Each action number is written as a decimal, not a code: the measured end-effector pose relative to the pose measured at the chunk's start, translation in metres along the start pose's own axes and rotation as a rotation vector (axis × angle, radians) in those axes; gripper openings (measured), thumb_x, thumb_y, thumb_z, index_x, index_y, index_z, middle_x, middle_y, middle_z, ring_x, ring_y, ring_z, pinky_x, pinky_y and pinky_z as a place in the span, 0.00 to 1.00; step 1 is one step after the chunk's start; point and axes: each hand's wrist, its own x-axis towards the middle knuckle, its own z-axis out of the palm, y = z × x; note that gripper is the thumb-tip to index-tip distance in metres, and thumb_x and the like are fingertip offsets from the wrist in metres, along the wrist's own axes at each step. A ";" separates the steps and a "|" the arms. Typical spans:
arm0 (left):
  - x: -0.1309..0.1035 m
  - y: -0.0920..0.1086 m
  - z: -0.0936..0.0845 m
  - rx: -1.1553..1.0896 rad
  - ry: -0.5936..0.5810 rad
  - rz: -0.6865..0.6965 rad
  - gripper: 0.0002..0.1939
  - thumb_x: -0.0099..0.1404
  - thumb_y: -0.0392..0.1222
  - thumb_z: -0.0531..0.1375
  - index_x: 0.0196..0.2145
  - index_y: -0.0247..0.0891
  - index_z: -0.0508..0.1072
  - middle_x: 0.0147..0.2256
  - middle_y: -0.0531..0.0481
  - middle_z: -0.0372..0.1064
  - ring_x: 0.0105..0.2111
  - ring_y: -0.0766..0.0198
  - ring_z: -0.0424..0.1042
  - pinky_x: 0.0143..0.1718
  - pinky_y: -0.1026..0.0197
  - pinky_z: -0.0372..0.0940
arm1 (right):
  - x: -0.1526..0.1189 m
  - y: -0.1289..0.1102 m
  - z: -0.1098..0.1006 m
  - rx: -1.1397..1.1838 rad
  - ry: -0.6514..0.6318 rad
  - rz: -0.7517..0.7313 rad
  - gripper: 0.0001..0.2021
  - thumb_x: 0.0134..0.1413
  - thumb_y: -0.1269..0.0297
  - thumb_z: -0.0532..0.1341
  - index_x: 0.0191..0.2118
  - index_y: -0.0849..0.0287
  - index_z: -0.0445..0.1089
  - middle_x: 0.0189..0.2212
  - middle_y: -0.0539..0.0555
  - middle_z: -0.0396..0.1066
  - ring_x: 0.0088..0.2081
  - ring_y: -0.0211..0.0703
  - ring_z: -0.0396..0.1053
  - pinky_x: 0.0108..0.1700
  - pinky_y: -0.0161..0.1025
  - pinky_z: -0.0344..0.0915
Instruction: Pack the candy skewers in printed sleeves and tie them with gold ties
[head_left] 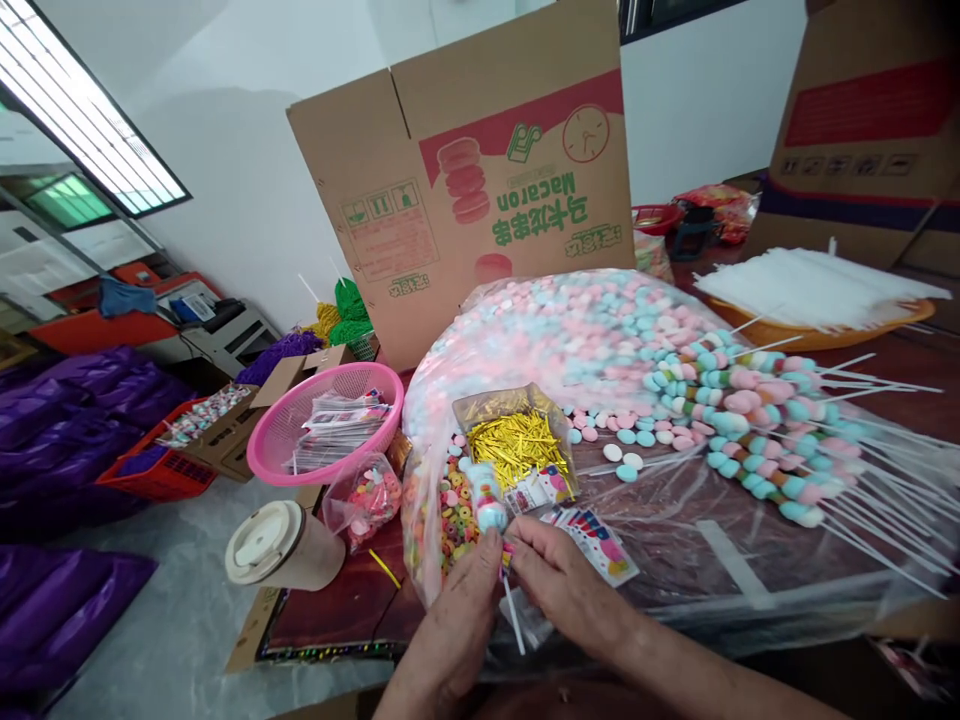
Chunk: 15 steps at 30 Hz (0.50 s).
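Observation:
Low in the middle, a wrapped candy skewer with blue, white and pink pieces stands tilted up, its white stick pointing down. My left hand is closed around it just below the candy. Beside it, my right hand pinches at the neck of the wrapper, where a bit of pink and yellow shows; the fingertips partly hide it. Right behind are a bag of gold twist ties and a bag of colourful candy rings. Several printed cards lie fanned near my right hand.
A large clear bag of pastel candies fills the table's middle. Unwrapped skewers are piled right, below white sticks in an orange basket. A pink basket and a lidded cup stand left; a cardboard box rises behind.

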 end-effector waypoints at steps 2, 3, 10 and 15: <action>0.004 -0.001 0.003 -0.068 -0.019 0.020 0.18 0.57 0.51 0.60 0.39 0.35 0.74 0.32 0.45 0.73 0.36 0.59 0.70 0.40 0.59 0.63 | 0.000 0.006 0.001 0.156 -0.071 0.201 0.18 0.53 0.47 0.49 0.22 0.55 0.52 0.12 0.41 0.47 0.14 0.31 0.44 0.17 0.31 0.44; 0.007 0.001 0.002 -0.070 0.013 0.053 0.16 0.56 0.49 0.61 0.36 0.34 0.75 0.31 0.46 0.72 0.35 0.60 0.69 0.38 0.61 0.62 | 0.000 0.008 0.000 0.193 -0.112 0.284 0.20 0.53 0.45 0.48 0.22 0.55 0.52 0.10 0.40 0.45 0.13 0.31 0.42 0.15 0.31 0.42; 0.027 -0.005 0.025 0.529 -0.052 0.264 0.12 0.52 0.50 0.62 0.23 0.39 0.74 0.18 0.52 0.65 0.24 0.62 0.64 0.27 0.63 0.59 | -0.013 0.006 -0.047 -0.118 0.180 -0.119 0.13 0.52 0.54 0.56 0.35 0.60 0.65 0.30 0.52 0.68 0.32 0.40 0.64 0.33 0.35 0.62; 0.062 0.000 0.037 1.291 -0.072 0.396 0.13 0.59 0.47 0.55 0.32 0.39 0.76 0.30 0.42 0.72 0.33 0.53 0.68 0.38 0.55 0.58 | -0.087 0.027 -0.133 -0.132 0.544 -0.019 0.11 0.54 0.55 0.57 0.37 0.57 0.65 0.19 0.46 0.64 0.20 0.37 0.62 0.22 0.34 0.60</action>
